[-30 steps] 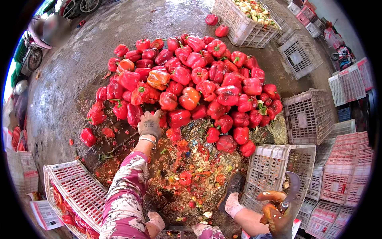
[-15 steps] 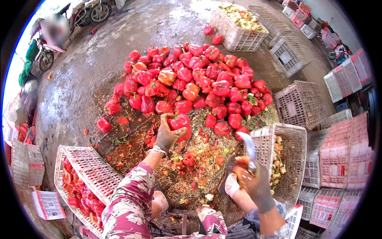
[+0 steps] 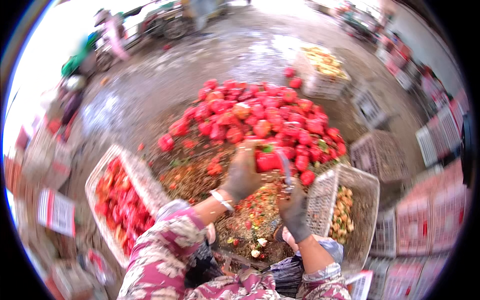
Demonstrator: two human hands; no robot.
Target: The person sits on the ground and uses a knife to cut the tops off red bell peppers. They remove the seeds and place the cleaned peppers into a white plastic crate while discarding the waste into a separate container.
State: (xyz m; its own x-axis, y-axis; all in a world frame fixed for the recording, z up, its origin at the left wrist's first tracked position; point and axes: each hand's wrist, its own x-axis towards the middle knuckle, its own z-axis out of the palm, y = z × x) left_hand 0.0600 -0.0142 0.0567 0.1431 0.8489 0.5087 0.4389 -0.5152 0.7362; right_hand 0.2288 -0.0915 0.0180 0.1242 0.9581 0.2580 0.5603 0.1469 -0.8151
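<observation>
My left hand (image 3: pixel 242 172) is closed around a red bell pepper (image 3: pixel 268 161), its green stem end showing at the top. My right hand (image 3: pixel 294 209) grips a knife whose curved, pale blade (image 3: pixel 285 167) rises along the pepper's right side. Blur hides whether the blade has entered the flesh. Beyond both hands lies a big heap of red bell peppers (image 3: pixel 260 110). Below them the ground is strewn with seeds and scraps (image 3: pixel 240 230).
At my left stands a crate (image 3: pixel 145 182) of red pepper pieces. A tilted crate (image 3: pixel 367 220) with pale cores is at my right. A farther crate (image 3: pixel 320 87) holds yellowish scraps. Stacked crates (image 3: pixel 420 215) line the right side; motorbikes (image 3: pixel 172 25) stand far back.
My right hand has brought the knife from beside the right crate to the pepper in my left hand. The orange-red piece at my right hand no longer shows. The whole view has shifted.
</observation>
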